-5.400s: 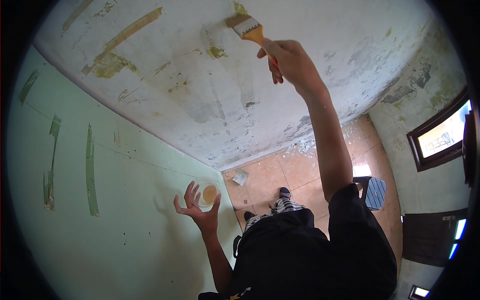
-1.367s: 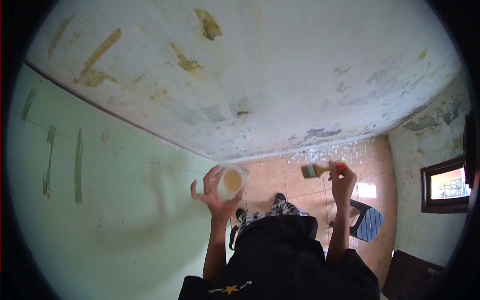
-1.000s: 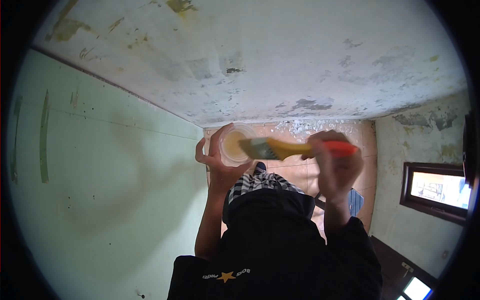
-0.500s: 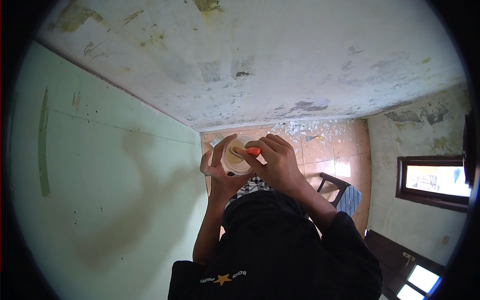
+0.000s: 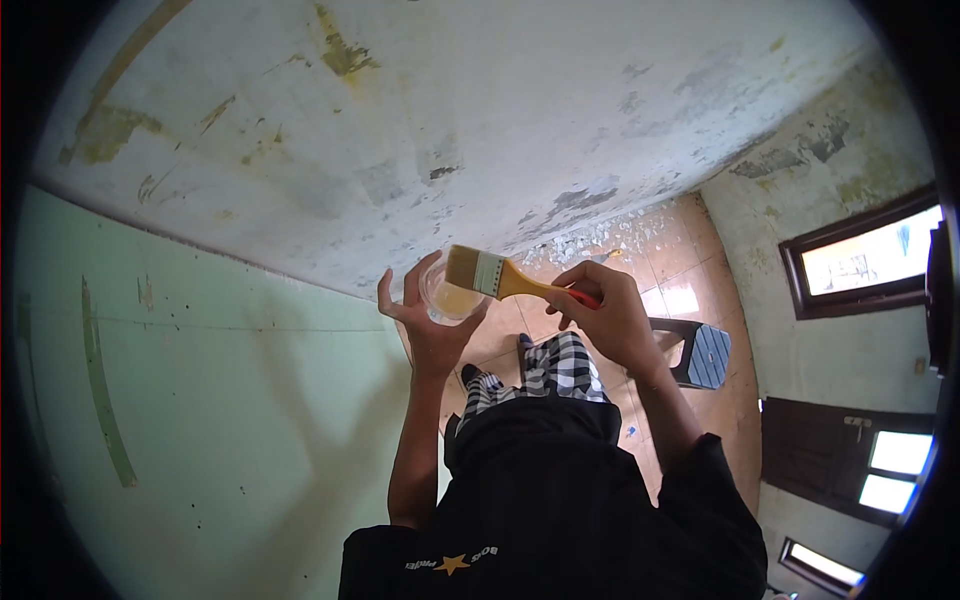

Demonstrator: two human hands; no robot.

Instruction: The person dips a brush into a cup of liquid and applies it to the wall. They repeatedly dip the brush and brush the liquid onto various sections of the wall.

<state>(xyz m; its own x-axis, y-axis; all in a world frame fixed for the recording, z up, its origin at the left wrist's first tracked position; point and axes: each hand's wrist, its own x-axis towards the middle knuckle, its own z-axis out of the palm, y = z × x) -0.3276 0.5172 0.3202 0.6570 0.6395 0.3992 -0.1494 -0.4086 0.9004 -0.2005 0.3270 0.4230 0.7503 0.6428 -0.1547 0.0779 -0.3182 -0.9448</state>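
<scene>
In my right hand is a paintbrush with a yellow and red handle, gripped near the handle's end. Its bristles point left, over the rim of a clear plastic cup. My left hand holds this cup from the side and below, thumb on one side and fingers on the other. Some pale yellowish liquid shows inside. Before both hands rises a whitish wall with stained, peeling patches.
Paint flakes litter the tiled floor along the wall's foot, with a scraper among them. A step stool with a grey-blue top stands at the right. The green wall is close on the left.
The paintbrush has come up out of the cup and now lies level above its rim. My right hand has moved right and slightly down, and the view has tilted and turned.
</scene>
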